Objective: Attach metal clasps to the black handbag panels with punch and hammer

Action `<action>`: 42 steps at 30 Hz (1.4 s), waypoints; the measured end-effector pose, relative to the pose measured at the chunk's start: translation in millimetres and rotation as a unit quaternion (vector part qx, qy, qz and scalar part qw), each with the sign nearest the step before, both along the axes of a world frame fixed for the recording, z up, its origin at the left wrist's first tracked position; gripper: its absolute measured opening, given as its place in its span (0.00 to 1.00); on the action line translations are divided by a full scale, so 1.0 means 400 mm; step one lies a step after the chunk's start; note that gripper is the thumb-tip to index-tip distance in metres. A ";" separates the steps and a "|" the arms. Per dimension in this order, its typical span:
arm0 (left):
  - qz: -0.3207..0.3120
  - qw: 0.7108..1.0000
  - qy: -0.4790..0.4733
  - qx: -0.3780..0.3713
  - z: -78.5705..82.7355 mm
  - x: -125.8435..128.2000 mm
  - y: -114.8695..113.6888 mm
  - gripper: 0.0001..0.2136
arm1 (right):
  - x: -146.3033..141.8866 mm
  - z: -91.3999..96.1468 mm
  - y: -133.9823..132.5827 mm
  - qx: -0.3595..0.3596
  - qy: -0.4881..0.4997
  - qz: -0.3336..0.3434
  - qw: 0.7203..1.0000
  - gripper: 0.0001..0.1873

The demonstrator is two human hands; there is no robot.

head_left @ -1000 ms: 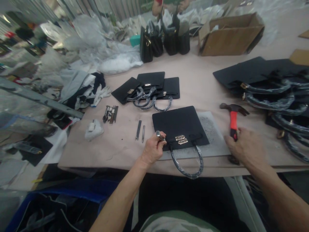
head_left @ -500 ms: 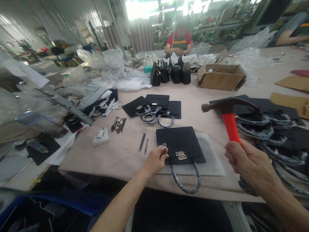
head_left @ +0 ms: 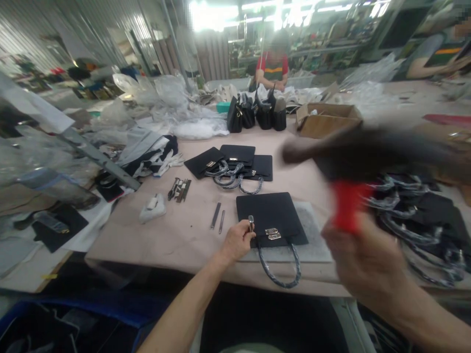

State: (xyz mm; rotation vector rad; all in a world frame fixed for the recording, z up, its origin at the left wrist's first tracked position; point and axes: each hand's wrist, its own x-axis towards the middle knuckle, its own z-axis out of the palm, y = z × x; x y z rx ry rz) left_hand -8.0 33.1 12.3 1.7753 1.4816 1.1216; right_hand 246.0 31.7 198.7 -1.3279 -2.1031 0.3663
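A flat black bag panel (head_left: 270, 215) with a gold clasp (head_left: 272, 234) and a wrapped handle (head_left: 279, 267) lies on a grey pad (head_left: 312, 235) at the table's near edge. My left hand (head_left: 237, 242) is closed on a small metal punch (head_left: 251, 223), held upright on the panel's left side beside the clasp. My right hand (head_left: 362, 262) is closed on the red handle of a hammer (head_left: 349, 196), raised in the air to the right of the panel. The hammer and the hand are smeared by motion.
Three more black panels (head_left: 235, 162) lie behind, two metal rods (head_left: 217, 215) and small tools (head_left: 179, 189) to the left. A pile of handled panels (head_left: 415, 206) fills the right side. Upright black bags (head_left: 257, 115), a cardboard box (head_left: 327, 120) and a seated person (head_left: 274, 68) are at the far end.
My right hand picked the hammer up off the table and lifted it high; it is now swinging, blurred. My left hand stays on the punch at the panel. My view tilted up.
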 end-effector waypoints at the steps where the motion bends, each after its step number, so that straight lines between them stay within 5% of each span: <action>1: 0.000 1.000 0.000 -0.003 -0.001 -0.001 -0.001 0.06 | 0.008 -0.037 -0.002 -0.036 -0.064 0.049 0.996 0.24; 5: 0.009 1.000 0.008 -0.002 -0.005 -0.001 -0.002 0.07 | 0.076 -0.157 0.013 -0.138 -0.210 0.064 0.966 0.19; 9: 0.003 1.000 0.016 0.004 -0.004 0.002 -0.002 0.06 | 0.153 -0.222 0.060 -0.244 -0.121 -0.023 0.962 0.20; 12: 0.001 1.000 0.014 0.009 -0.005 0.003 -0.001 0.06 | 0.209 -0.281 0.099 -0.333 -0.067 -0.138 0.930 0.22; 17: 0.001 0.999 0.043 -0.007 -0.001 0.004 -0.001 0.05 | 0.251 -0.365 0.135 -0.201 -0.212 -0.194 0.936 0.17; 23: 0.008 0.999 0.025 -0.033 0.003 0.007 -0.001 0.05 | 0.089 -0.407 0.115 -0.092 -0.179 -0.064 0.978 0.20; 26: 0.071 0.990 -0.100 -0.072 -0.009 0.007 0.002 0.06 | 0.018 -0.434 0.104 -0.065 -0.172 -0.056 0.981 0.17; 29: 0.172 0.930 -0.306 -0.105 -0.011 0.004 0.009 0.15 | 0.001 -0.455 0.098 -0.044 -0.146 -0.081 0.985 0.17; 31: 0.176 0.911 -0.357 -0.106 -0.001 0.004 0.015 0.18 | 0.003 -0.461 0.089 -0.040 -0.128 -0.076 0.988 0.16; 38: 0.069 0.964 -0.241 -0.092 0.023 0.078 0.045 0.08 | -0.012 -0.467 0.044 -0.018 -0.075 -0.060 0.995 0.10; 42: 0.049 0.977 -0.180 -0.103 0.022 0.126 0.051 0.06 | 0.024 -0.483 0.063 -0.032 -0.032 0.011 0.999 0.12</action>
